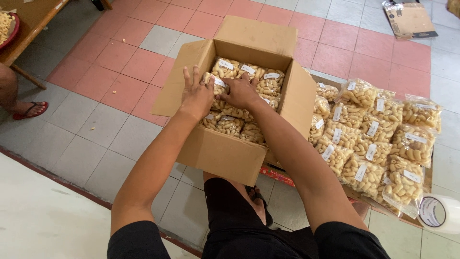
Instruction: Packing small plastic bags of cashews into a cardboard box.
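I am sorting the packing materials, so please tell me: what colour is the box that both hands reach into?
The cardboard box is plain light brown, clearest in the head view.

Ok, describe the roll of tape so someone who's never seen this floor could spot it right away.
Start at the open cardboard box on the tiled floor, then follow the heap of clear snack bags to its right. At that heap's lower right end, by the picture's edge, sits the tape roll. It is the only round, whitish, hollow thing there; its neighbours are flat bags.
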